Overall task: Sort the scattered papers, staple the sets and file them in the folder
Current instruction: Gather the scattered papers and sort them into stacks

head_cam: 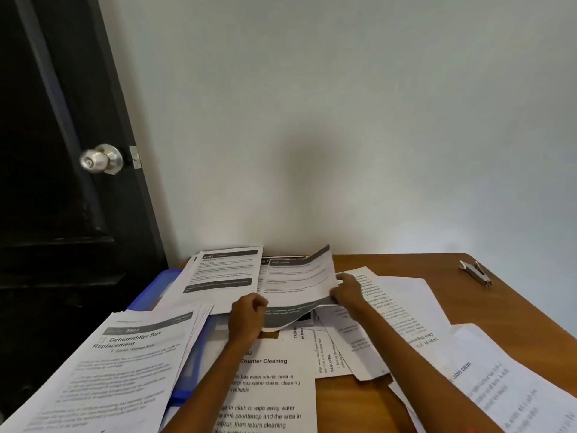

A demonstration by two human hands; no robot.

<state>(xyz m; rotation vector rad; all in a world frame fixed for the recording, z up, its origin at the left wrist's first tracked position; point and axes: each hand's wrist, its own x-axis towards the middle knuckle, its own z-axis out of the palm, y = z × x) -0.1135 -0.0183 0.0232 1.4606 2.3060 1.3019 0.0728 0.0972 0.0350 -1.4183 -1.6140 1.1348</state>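
Observation:
Printed papers lie scattered over a wooden table (515, 295). My left hand (246, 317) and my right hand (348, 290) both grip one printed sheet with dark bands (296, 282), lifted and curved above the pile at the middle. A sheet headed "Counter Cleaning" (271, 389) lies under my left forearm. At the left, a set headed "Dehumidifier Box Replacement" (125, 364) rests on a blue folder (156, 292). A metal stapler (476, 271) lies at the far right of the table, away from both hands.
More sheets (487, 385) spread over the right side of the table, some overhanging the front. Another printed page (223, 276) lies at the back left. A dark door with a metal knob (101, 159) stands left; a pale wall is behind the table.

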